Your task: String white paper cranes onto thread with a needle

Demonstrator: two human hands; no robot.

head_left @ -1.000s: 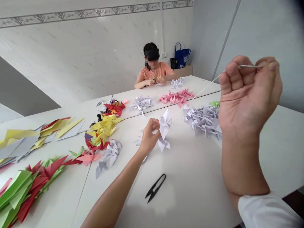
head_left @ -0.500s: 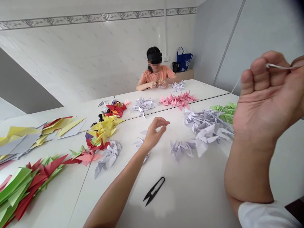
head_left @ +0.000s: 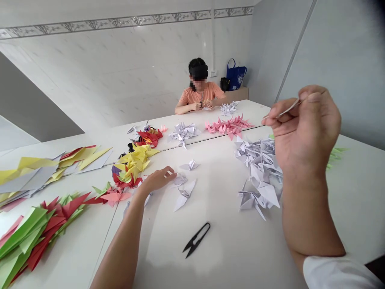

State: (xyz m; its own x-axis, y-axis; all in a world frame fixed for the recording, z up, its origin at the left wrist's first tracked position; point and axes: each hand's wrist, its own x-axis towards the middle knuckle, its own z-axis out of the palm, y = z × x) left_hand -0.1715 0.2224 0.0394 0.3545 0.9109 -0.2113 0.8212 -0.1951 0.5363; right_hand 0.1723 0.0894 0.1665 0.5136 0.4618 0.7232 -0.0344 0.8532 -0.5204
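My right hand (head_left: 306,124) is raised at the right, thumb and forefinger pinched on a thin pale strand (head_left: 289,108). White folded paper cranes (head_left: 258,164) form a string-like heap on the table beneath and beside it. My left hand (head_left: 159,178) reaches over the table's middle, fingers curled, its fingertips at a white crane (head_left: 179,180); whether they grip it is not clear. Two more white cranes, one behind (head_left: 190,164) and one in front (head_left: 184,194), lie close by. Black thread snips (head_left: 196,240) rest nearer to me.
Yellow cranes (head_left: 136,158), red ones (head_left: 150,137) and pink ones (head_left: 228,125) lie in piles on the white table (head_left: 240,249). Green and red folded papers (head_left: 33,233) are at the left. Across the table a person (head_left: 200,94) works with both hands.
My left hand has moved left and down to a white crane. My right hand has turned and moved left with the strand. The nearest white cranes at the right have shifted.
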